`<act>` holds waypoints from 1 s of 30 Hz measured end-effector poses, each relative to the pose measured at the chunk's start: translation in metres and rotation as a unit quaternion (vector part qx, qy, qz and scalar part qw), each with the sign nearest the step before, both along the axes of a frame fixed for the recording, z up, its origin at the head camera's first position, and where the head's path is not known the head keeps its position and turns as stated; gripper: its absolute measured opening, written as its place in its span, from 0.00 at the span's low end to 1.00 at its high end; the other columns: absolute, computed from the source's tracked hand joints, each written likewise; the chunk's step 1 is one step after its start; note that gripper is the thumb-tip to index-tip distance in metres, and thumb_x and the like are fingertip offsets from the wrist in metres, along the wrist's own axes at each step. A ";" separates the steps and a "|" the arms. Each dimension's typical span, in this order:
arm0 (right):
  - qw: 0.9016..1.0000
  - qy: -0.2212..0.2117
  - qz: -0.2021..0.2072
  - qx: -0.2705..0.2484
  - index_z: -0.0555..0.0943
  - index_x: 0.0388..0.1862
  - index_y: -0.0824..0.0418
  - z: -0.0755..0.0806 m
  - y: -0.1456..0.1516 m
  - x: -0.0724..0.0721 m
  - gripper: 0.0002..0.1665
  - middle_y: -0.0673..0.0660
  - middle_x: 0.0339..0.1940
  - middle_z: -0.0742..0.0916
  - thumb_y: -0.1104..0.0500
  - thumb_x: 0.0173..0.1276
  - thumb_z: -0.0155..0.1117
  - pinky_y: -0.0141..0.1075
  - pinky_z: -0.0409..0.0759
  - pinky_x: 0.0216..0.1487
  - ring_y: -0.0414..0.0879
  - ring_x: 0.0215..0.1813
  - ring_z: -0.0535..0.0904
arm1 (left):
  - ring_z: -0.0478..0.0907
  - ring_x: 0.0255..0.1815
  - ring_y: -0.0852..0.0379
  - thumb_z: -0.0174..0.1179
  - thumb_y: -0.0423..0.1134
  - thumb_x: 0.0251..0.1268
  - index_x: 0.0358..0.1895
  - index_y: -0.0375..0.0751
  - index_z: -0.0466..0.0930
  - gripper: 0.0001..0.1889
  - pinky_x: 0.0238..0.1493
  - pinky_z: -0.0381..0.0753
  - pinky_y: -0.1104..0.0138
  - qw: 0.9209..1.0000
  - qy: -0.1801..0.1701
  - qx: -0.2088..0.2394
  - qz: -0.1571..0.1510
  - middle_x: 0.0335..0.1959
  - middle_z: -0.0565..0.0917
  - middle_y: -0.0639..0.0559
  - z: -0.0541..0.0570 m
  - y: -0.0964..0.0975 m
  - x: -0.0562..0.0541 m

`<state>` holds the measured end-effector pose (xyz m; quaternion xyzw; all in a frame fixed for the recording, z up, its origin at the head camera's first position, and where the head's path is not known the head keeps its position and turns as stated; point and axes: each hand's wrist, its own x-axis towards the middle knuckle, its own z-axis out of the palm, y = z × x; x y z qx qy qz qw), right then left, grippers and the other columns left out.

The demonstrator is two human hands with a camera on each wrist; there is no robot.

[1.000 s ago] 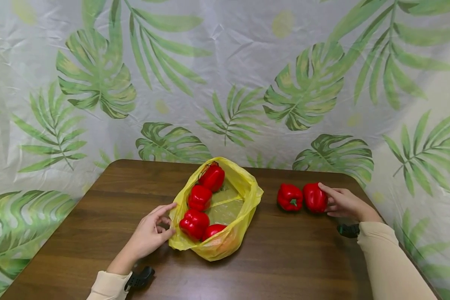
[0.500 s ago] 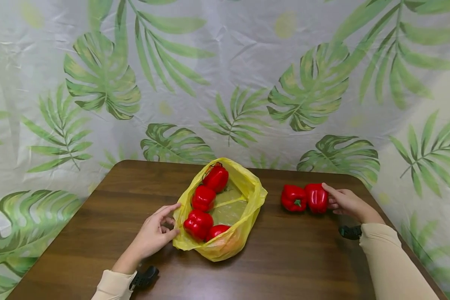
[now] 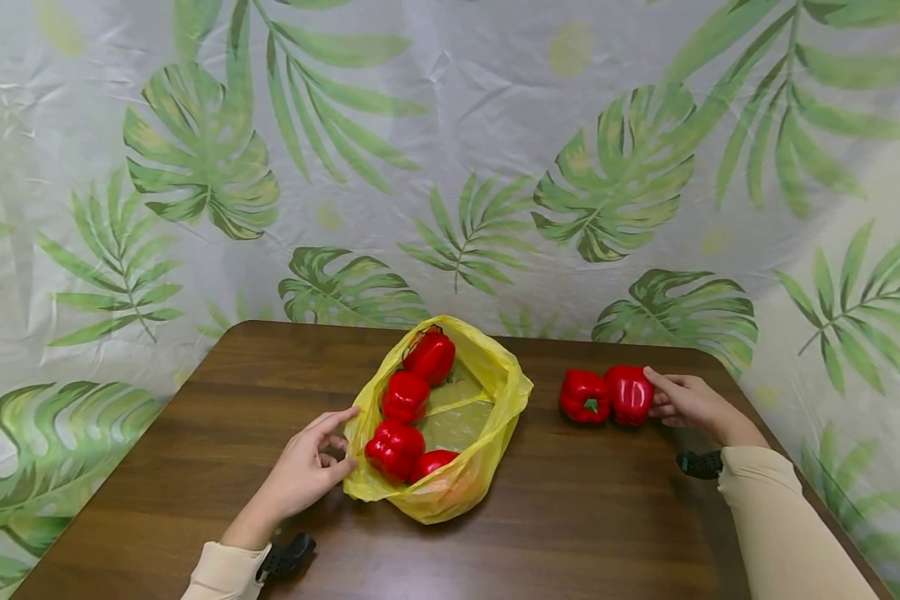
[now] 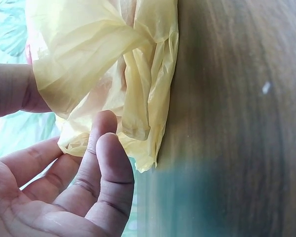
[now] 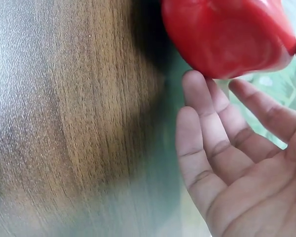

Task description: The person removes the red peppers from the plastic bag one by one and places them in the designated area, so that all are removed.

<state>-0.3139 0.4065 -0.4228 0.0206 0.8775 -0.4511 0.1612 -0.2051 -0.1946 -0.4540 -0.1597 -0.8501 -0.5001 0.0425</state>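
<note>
A yellow plastic bag (image 3: 512, 392) stands wide-mouthed at the middle of the table. Inside it, several red bell peppers (image 3: 394, 450) lie mostly along its left side. My left hand (image 3: 300, 468) holds the bag's left rim with thumb and forefinger; in the left wrist view the plastic hides the thumb's tip. To the right of the bag, two red bell peppers sit side by side. The nearer-to-bag pepper (image 3: 579, 392) shows its green stem. My right hand (image 3: 696, 407) holds the outer pepper (image 5: 227, 37) between thumb and fingertips, from its right side.
The brown wooden table (image 3: 570, 517) ends in rounded far corners. Close behind it hangs a leaf-patterned curtain (image 3: 487, 125), which also runs down both sides. A black band (image 3: 699, 463) is worn on my right wrist, and another on my left.
The pepper at my right hand has turned slightly and sits closer against its neighbour. My left hand stays at the bag's rim. The head view has shifted a little.
</note>
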 end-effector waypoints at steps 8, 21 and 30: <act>1.000 0.001 0.000 0.019 0.47 0.81 0.87 0.003 0.000 0.001 0.56 0.77 0.64 0.83 0.34 0.88 0.35 0.55 0.86 0.65 0.44 0.51 0.89 | 0.83 0.44 0.64 0.71 0.24 0.60 0.75 0.34 0.75 0.37 0.35 0.88 0.69 1.000 -0.004 -0.008 0.003 0.68 0.80 0.37 -0.003 -0.001 -0.002; 0.998 0.032 -0.016 0.058 0.56 0.80 0.84 0.013 0.004 0.001 0.55 0.77 0.60 0.83 0.32 0.86 0.37 0.49 0.90 0.56 0.50 0.53 0.88 | 0.85 0.45 0.57 0.72 0.25 0.60 0.75 0.32 0.74 0.37 0.35 0.88 0.69 1.000 -0.005 0.005 -0.007 0.68 0.79 0.35 -0.001 -0.002 -0.001; 0.985 0.145 -0.034 0.088 0.65 0.76 0.81 0.041 -0.002 -0.008 0.50 0.75 0.58 0.88 0.35 0.86 0.43 0.32 0.88 0.40 0.35 0.43 0.88 | 0.85 0.44 0.59 0.70 0.23 0.60 0.75 0.33 0.74 0.37 0.35 0.88 0.69 1.000 -0.007 -0.002 0.000 0.68 0.79 0.36 -0.002 -0.001 -0.001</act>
